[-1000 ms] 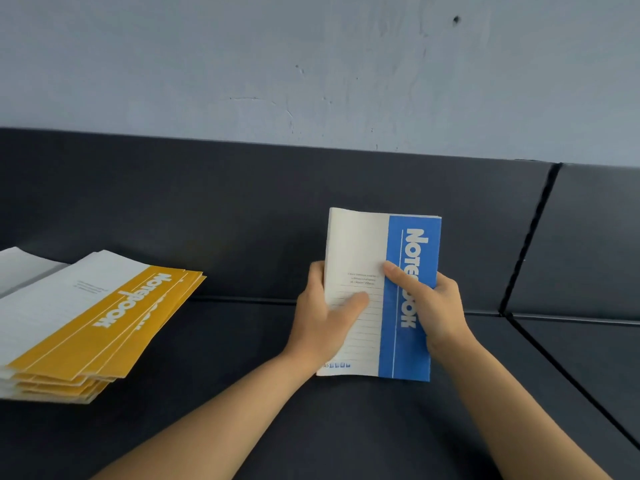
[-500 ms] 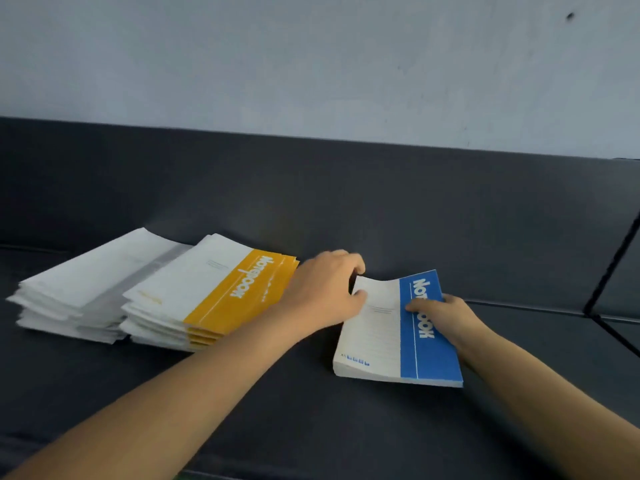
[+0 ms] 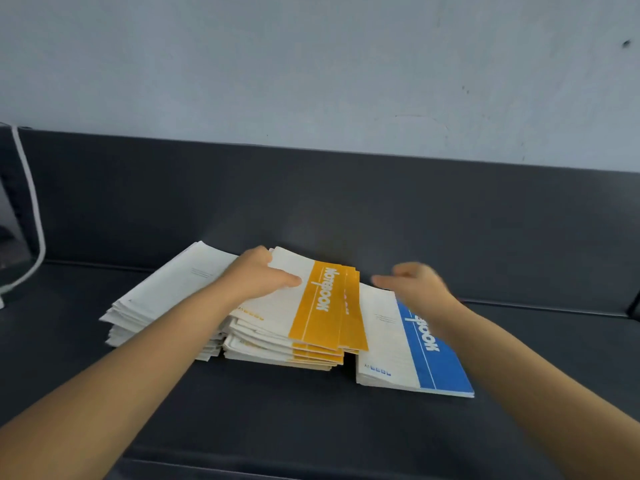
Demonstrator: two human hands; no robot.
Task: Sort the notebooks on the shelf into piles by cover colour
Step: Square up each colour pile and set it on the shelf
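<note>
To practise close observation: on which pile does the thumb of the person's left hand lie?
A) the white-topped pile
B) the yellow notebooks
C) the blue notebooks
B: the left hand lays its thumb on the top cover of the yellow notebooks; the blue notebooks sit further right.

matt paper notebooks [image 3: 322, 306] w/ smooth covers; dark matt shelf [image 3: 311, 410], leather-like; rough painted wall [image 3: 311, 64]

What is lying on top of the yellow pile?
Only the left hand, gripping the far edge of the yellow pile. Lower notebooks show just edges; their covers are hidden.
</note>
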